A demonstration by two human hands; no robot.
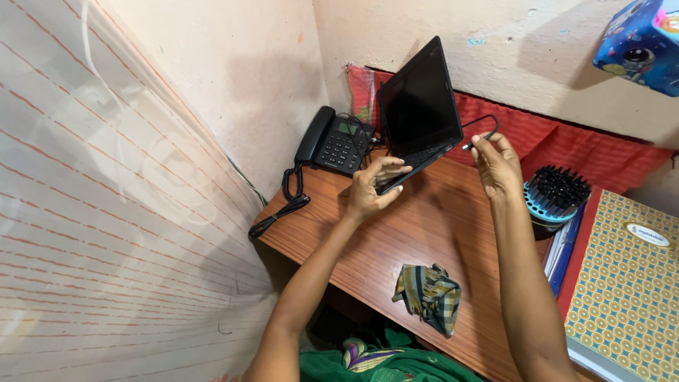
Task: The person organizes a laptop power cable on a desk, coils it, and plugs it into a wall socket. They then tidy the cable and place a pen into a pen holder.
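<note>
A: Two hands up. Past the black desk phone [334,141], the left hand [371,187] grips the laptop [419,106] by its front edge, fingers clamped, tipping it off the wooden desk [417,233].

B: And the right hand [497,164]?

A: Fingers pinched on a black cable plug [469,146], level with the laptop's side. A crumpled checked cloth [428,296] lies nearer; the brush [555,192] sits right.
</note>
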